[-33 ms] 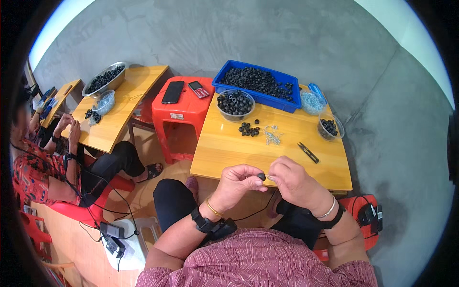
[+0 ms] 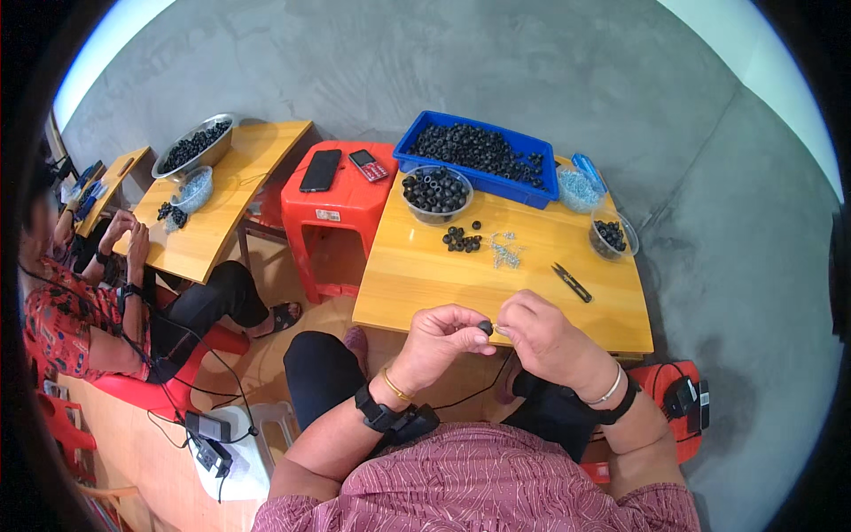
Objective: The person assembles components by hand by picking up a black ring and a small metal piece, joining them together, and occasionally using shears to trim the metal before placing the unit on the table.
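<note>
Just in front of the table's near edge, my left hand (image 2: 448,333) pinches a small round black piece (image 2: 485,327) between thumb and fingers. Close on its right, my right hand (image 2: 530,324) has its fingertips pressed together; what is in them, if anything, is too small to make out. On the wooden table (image 2: 425,288) lie a small group of black ring-like pieces (image 2: 463,239) and a little heap of thin silvery parts (image 2: 506,256). Black thread snips (image 2: 572,283) rest to the right of these.
A blue tray (image 2: 554,197) and a clear tub (image 2: 436,215) hold many black pieces. To the right stand a tub of silvery parts (image 2: 580,190) and a tilted clear cup (image 2: 628,238). A red stool (image 2: 319,199) bears two phones. At left, another person (image 2: 80,324) works at a table.
</note>
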`<state>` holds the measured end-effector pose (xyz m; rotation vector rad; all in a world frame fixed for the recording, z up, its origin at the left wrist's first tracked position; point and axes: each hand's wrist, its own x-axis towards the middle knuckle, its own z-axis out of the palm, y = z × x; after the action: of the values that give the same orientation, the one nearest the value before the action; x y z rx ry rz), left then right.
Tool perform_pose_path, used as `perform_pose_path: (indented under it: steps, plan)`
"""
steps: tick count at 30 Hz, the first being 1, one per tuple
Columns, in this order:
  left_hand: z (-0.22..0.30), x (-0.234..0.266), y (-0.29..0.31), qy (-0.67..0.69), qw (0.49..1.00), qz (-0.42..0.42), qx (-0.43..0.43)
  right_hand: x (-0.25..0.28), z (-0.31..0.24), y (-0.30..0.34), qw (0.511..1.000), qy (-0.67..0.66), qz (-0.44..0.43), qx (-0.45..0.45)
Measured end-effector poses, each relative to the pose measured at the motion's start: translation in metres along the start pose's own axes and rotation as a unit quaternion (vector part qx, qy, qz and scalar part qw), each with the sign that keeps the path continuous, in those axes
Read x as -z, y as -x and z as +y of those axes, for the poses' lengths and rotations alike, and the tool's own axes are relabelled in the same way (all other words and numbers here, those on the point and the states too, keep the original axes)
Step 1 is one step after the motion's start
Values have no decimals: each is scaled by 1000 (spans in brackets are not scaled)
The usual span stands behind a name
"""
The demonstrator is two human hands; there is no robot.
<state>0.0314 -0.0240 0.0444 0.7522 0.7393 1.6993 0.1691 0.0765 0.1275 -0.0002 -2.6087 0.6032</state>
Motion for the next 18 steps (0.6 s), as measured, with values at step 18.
perform_pose_path:
  steps: [18]
  plan:
    - [-6,8,-2,114,991,-66,31,-15,7,-2,986,-147,11,-75]
